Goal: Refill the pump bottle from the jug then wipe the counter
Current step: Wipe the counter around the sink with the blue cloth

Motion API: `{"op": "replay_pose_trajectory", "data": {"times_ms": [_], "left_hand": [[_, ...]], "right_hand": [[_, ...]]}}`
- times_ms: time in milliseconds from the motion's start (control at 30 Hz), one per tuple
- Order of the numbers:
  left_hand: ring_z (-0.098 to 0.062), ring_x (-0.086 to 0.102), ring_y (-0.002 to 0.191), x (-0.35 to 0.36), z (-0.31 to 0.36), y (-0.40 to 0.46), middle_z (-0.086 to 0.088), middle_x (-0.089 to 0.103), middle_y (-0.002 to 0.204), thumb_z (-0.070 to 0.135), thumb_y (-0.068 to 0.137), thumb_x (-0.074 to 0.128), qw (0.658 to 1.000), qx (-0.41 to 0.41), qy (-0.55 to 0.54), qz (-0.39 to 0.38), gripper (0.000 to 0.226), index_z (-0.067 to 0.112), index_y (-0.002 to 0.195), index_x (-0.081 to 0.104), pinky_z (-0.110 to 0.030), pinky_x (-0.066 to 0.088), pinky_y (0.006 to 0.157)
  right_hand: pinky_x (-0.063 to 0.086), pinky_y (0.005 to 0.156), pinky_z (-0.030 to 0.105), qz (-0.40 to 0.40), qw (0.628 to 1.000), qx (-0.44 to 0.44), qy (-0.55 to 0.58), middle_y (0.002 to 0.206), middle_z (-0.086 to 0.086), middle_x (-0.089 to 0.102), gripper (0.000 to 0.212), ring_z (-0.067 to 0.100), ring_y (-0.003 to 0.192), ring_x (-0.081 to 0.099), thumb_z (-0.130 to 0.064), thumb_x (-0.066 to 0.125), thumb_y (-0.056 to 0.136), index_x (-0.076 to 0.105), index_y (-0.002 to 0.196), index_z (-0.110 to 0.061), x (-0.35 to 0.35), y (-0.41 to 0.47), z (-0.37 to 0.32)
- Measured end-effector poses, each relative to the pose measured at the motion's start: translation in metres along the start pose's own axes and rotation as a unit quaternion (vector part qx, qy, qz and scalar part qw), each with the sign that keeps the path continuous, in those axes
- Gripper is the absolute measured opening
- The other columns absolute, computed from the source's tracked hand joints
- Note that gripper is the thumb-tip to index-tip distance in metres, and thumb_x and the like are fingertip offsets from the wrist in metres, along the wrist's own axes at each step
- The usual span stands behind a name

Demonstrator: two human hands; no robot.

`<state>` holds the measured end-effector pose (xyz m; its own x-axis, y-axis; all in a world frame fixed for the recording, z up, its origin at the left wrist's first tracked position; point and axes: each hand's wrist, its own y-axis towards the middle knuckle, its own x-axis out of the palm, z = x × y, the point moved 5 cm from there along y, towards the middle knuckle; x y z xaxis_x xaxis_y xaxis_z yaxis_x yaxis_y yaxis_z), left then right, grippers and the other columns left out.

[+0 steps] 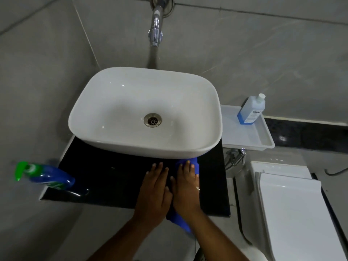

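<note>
A black counter [105, 178] runs under a white basin [131, 102]. My left hand [155, 191] lies flat on the counter with straight fingers, just left of my right hand [185, 187]. That right hand presses flat on a blue cloth [195, 164], which shows past its fingertips and again below the wrist, hanging off the counter's front edge. A blue bottle with a green cap [43, 175] lies tilted at the counter's left end. A clear bottle with blue liquid and a white cap [251, 110] stands on a white tray [250, 136] to the right.
A chrome tap [156, 29] juts from the tiled wall above the basin. A white toilet lid and cistern [290, 208] sit at the lower right, below the tray. A chrome valve [237, 155] hangs under the tray.
</note>
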<state>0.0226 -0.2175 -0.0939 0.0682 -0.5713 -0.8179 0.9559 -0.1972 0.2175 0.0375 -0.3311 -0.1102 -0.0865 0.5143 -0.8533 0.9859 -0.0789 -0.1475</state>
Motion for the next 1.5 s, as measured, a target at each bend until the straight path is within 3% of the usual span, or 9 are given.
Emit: {"op": "replay_pose_trajectory", "data": {"times_ms": [100, 233, 333, 400, 533, 833, 1100, 1300, 1500], "left_hand": [[-0.04, 0.043, 0.131, 0.006, 0.025, -0.002, -0.022, 0.047, 0.141, 0.021, 0.088, 0.036, 1.0, 0.001, -0.016, 0.012, 0.052, -0.004, 0.132, 0.051, -0.06, 0.034, 0.105], [-0.039, 0.039, 0.135, 0.038, 0.057, 0.015, -0.02, 0.042, 0.146, 0.025, 0.085, 0.046, 0.995, 0.029, 0.061, -0.075, 0.059, -0.001, 0.138, 0.044, -0.054, 0.035, 0.108], [-0.032, 0.028, 0.142, 0.054, 0.056, 0.019, -0.013, 0.036, 0.152, 0.039, 0.089, 0.044, 0.982, 0.016, 0.139, -0.125, 0.063, 0.008, 0.144, 0.039, -0.05, 0.026, 0.114], [-0.028, 0.025, 0.144, 0.056, 0.047, 0.017, -0.009, 0.034, 0.154, 0.041, 0.091, 0.04, 0.976, 0.031, 0.164, -0.137, 0.061, 0.012, 0.144, 0.038, -0.046, 0.024, 0.116], [-0.022, 0.034, 0.14, 0.034, 0.007, 0.018, -0.002, 0.04, 0.151, 0.043, 0.089, 0.041, 0.964, 0.068, 0.207, -0.15, 0.06, 0.016, 0.143, 0.041, -0.04, 0.03, 0.114], [-0.031, 0.032, 0.141, -0.052, -0.112, 0.0, -0.013, 0.034, 0.152, 0.038, 0.094, 0.027, 0.953, -0.003, 0.263, -0.149, 0.061, 0.004, 0.144, 0.036, -0.047, 0.029, 0.113], [-0.035, 0.039, 0.136, -0.065, -0.125, 0.006, -0.019, 0.04, 0.148, 0.036, 0.092, 0.025, 0.953, -0.018, 0.269, -0.135, 0.063, 0.0, 0.141, 0.04, -0.049, 0.035, 0.109], [-0.04, 0.015, 0.145, -0.062, -0.132, 0.007, -0.026, 0.018, 0.155, 0.03, 0.094, 0.031, 0.952, -0.154, 0.239, -0.113, 0.064, -0.003, 0.147, 0.02, -0.049, 0.016, 0.117], [-0.038, 0.016, 0.145, -0.065, -0.137, 0.016, -0.026, 0.022, 0.154, 0.037, 0.086, 0.029, 0.964, -0.138, 0.212, -0.08, 0.073, -0.002, 0.148, 0.022, -0.049, 0.014, 0.118]], "right_hand": [[0.009, 0.119, 0.032, 0.016, 0.992, -0.011, 0.122, 0.156, 0.011, 0.018, 0.05, 0.022, 0.146, 0.009, -0.02, 0.044, 0.099, 0.03, 0.144, -0.004, -0.027, -0.004, 0.025], [0.025, 0.114, 0.051, 0.099, 0.994, 0.022, 0.035, 0.145, 0.025, 0.038, 0.041, 0.037, 0.139, 0.028, -0.019, 0.045, 0.098, 0.048, 0.13, 0.007, -0.056, -0.021, 0.086], [0.032, 0.104, 0.06, 0.119, 0.991, -0.024, -0.049, 0.134, 0.036, 0.045, 0.072, 0.053, 0.127, 0.039, -0.046, 0.021, 0.097, 0.051, 0.123, 0.014, -0.054, -0.022, 0.088], [0.035, 0.1, 0.063, 0.115, 0.987, -0.041, -0.106, 0.134, 0.036, 0.045, 0.071, 0.054, 0.126, 0.041, -0.044, 0.022, 0.094, 0.052, 0.123, 0.013, -0.049, -0.016, 0.082], [0.032, 0.103, 0.061, 0.089, 0.98, -0.047, -0.169, 0.137, 0.03, 0.046, 0.073, 0.049, 0.128, 0.041, -0.047, 0.013, 0.095, 0.055, 0.125, 0.004, -0.036, -0.014, 0.064], [0.026, 0.112, 0.052, 0.065, 0.982, -0.034, -0.175, 0.145, 0.019, 0.042, 0.058, 0.036, 0.136, 0.035, -0.039, 0.028, 0.09, 0.052, 0.133, -0.007, -0.033, -0.014, 0.067], [0.023, 0.113, 0.051, 0.064, 0.983, -0.029, -0.168, 0.147, 0.018, 0.04, 0.059, 0.035, 0.138, 0.032, -0.04, 0.027, 0.091, 0.049, 0.135, -0.008, -0.032, -0.015, 0.067], [0.023, 0.114, 0.051, 0.064, 0.983, -0.034, -0.167, 0.147, 0.018, 0.039, 0.06, 0.035, 0.139, 0.03, -0.041, 0.025, 0.091, 0.048, 0.136, -0.008, -0.034, -0.016, 0.064], [0.021, 0.114, 0.051, 0.08, 0.982, -0.045, -0.163, 0.148, 0.019, 0.038, 0.059, 0.036, 0.139, 0.029, -0.04, 0.028, 0.092, 0.047, 0.136, -0.008, -0.029, -0.016, 0.069]]}}
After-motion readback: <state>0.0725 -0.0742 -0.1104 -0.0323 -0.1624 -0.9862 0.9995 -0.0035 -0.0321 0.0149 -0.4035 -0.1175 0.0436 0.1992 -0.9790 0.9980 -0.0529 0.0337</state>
